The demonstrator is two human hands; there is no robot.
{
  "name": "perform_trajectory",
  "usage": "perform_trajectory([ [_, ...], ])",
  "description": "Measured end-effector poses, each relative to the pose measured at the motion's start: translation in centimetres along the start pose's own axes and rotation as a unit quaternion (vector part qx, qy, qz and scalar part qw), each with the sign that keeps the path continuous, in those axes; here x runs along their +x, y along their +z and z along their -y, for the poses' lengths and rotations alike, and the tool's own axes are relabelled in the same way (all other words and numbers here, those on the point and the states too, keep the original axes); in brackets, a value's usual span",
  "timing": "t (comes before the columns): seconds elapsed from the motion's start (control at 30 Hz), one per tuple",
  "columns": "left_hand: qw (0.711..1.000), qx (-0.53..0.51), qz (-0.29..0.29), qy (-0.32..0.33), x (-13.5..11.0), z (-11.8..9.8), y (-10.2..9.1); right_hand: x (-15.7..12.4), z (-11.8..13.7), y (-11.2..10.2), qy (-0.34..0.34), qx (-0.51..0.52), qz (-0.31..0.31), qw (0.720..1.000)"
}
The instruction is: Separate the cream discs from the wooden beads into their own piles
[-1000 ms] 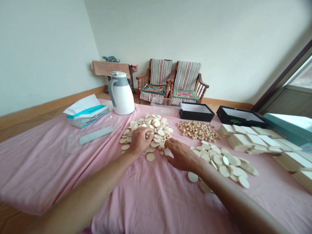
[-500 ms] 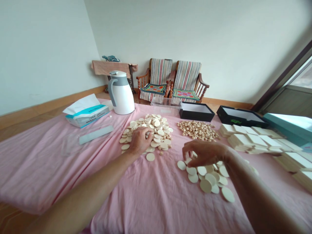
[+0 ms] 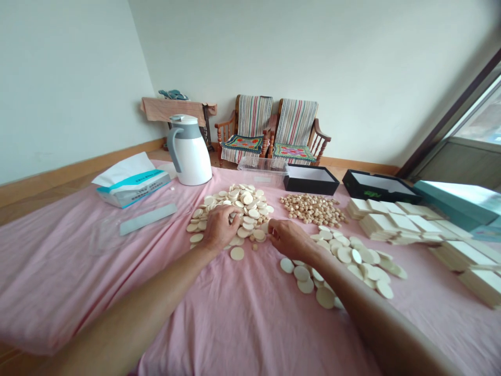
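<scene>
A mixed pile of pale round wooden discs (image 3: pixel 247 199) with a few small wooden pieces among them lies on the pink cloth. My left hand (image 3: pixel 221 227) rests on the near left of this pile, fingers curled inward; what they hold is mostly hidden. At the pile's right edge my right hand (image 3: pixel 288 236) has its fingertips pinched on a pale wooden disc (image 3: pixel 265 227). Under and beyond my right forearm spreads a second group of discs (image 3: pixel 344 255). One single disc (image 3: pixel 237 254) lies in front of the mixed pile.
Behind my right hand is a heap of small wooden pieces (image 3: pixel 313 209). Stacks of square wooden pieces (image 3: pixel 391 223) stand right, near black boxes (image 3: pixel 311 186) and a blue box (image 3: pixel 457 201). A white jug (image 3: pixel 192 159), tissue pack (image 3: pixel 133 183) and clear tray (image 3: pixel 262 177) stand farther back.
My right hand has moved left from above the right-hand disc group to the mixed pile's edge, its fingers now drawn together. My left hand stays at the pile.
</scene>
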State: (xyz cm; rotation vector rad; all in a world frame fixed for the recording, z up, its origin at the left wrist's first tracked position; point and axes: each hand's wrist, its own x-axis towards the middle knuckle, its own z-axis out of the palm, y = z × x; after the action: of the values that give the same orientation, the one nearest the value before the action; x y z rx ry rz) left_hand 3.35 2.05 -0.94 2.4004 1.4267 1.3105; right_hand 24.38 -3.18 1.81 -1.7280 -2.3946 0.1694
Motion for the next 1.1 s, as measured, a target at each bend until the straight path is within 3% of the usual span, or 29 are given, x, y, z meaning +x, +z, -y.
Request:
perform_trajectory([
  [0.23,1.000,-0.008,0.004,-0.004,0.0,0.0,0.1,0.5,-6.6,-3.2,0.158,-0.042,-0.103,0.981],
  [0.37,1.000,-0.004,0.005,-0.007,-0.1,-0.1,0.1,0.5,-8.2,-3.7,0.234,-0.062,-0.177,0.954],
  [0.43,1.000,-0.004,0.006,-0.006,-0.1,-0.1,0.1,0.6,-7.7,-3.5,0.217,-0.048,-0.181,0.958],
  [0.57,1.000,0.001,-0.001,-0.004,0.0,0.0,0.1,0.9,-5.4,-2.3,0.066,0.034,-0.121,0.990],
  [0.73,1.000,-0.008,-0.001,0.004,0.0,0.0,0.1,1.2,-2.8,0.3,-0.068,0.074,-0.048,0.994],
  [0.87,1.000,-0.004,-0.003,0.006,0.0,0.0,0.1,1.4,-2.4,1.5,-0.077,0.043,-0.046,0.995],
  [1.1,1.000,-0.001,-0.003,0.003,0.0,-0.1,0.1,1.8,-2.9,2.0,-0.028,0.035,-0.068,0.997],
])
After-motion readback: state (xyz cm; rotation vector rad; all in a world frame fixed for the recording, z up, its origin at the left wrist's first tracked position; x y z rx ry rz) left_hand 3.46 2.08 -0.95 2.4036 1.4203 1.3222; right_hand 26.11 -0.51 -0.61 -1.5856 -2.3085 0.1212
